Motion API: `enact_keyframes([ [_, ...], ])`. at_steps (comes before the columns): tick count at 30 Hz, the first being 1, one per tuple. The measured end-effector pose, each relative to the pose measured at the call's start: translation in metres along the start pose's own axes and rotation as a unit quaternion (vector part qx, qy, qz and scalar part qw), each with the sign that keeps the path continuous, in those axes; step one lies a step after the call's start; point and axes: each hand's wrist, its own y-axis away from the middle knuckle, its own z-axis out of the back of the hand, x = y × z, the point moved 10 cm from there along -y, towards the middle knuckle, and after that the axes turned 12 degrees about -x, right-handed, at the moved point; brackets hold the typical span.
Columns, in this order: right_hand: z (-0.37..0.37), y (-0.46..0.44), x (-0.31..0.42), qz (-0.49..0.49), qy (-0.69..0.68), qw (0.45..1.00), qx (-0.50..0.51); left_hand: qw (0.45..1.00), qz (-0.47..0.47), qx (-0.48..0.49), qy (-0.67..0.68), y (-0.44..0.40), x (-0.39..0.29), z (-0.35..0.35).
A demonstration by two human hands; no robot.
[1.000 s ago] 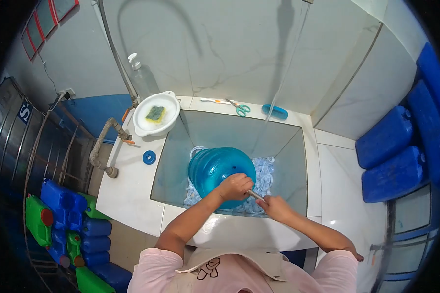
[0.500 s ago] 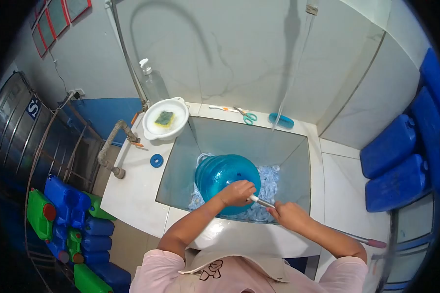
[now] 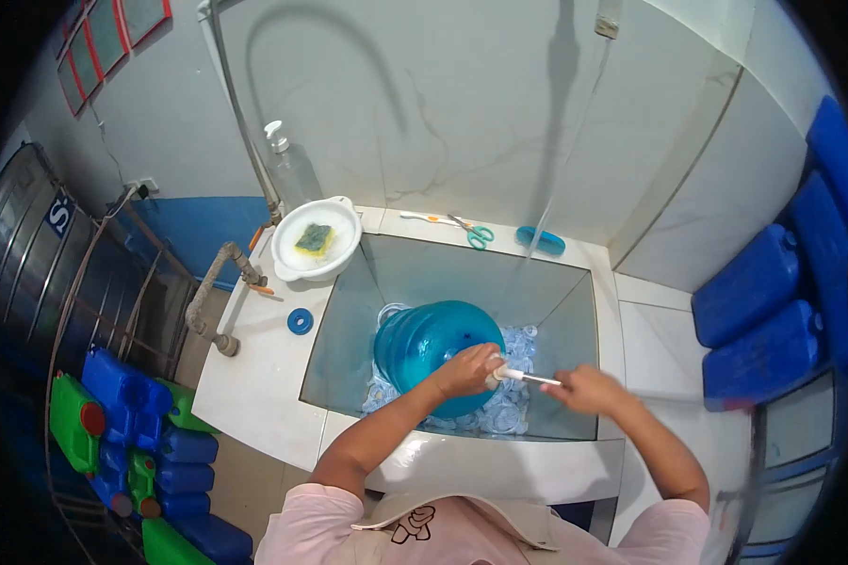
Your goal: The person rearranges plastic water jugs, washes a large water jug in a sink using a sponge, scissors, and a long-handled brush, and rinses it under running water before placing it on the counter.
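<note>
A large translucent blue water jug (image 3: pixel 419 344) lies in the sunken basin (image 3: pixel 349 315), over a heap of pale bluish-white pieces (image 3: pixel 511 400). My left hand (image 3: pixel 471 370) is closed at the jug's neck end, beside the white end of a rod; the jug's mouth is mostly hidden behind it. In my right hand (image 3: pixel 589 389), the metal rod (image 3: pixel 539 379) is gripped, pointing left toward the jug's opening.
On the basin's ledge are a white bowl (image 3: pixel 344 250) with a sponge (image 3: pixel 314 239), scissors (image 3: pixel 479 236), a toothbrush (image 3: pixel 429 217) and a blue brush (image 3: pixel 540 240). A blue ring (image 3: pixel 300 321), pipe (image 3: pixel 198 306) and pump bottle (image 3: pixel 292 169) stand left. Blue containers (image 3: pixel 749 287) are right.
My right hand has moved right and up with the rod, and more of the rod's white end shows. My left hand has stayed at the jug's neck. The view has shifted slightly.
</note>
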Motion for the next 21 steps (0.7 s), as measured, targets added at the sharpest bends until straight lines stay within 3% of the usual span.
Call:
enact_keyframes([
  [1,0.008,-0.001,-0.007,-0.013,0.023,0.999,0.038,0.999,-0.041,-0.024,0.000,0.004,-0.007,-0.002],
  [3,0.012,-0.001,-0.007,-0.021,0.036,0.999,0.003,0.995,-0.087,-0.054,-0.002,0.001,-0.008,-0.003],
  [8,0.003,0.007,0.010,-0.091,0.018,0.991,-0.101,0.997,0.048,-0.066,0.010,-0.005,0.030,0.004],
  [11,0.017,-0.001,-0.008,-0.075,0.016,0.994,-0.073,0.998,0.028,-0.054,0.023,0.004,0.027,-0.009],
  [13,0.012,-0.004,-0.022,-0.023,-0.013,1.000,0.002,0.999,0.022,-0.027,0.041,0.008,0.022,-0.017],
  [16,0.018,-0.005,-0.027,-0.038,-0.010,0.999,0.000,0.997,0.003,-0.035,0.072,0.003,0.018,-0.018],
  [18,0.016,-0.006,-0.025,-0.063,-0.019,0.997,-0.030,0.993,0.069,-0.067,0.067,-0.003,0.037,-0.016],
  [21,0.000,-0.002,-0.016,-0.115,-0.048,0.989,-0.083,0.987,0.085,-0.133,0.022,-0.011,0.051,-0.003],
])
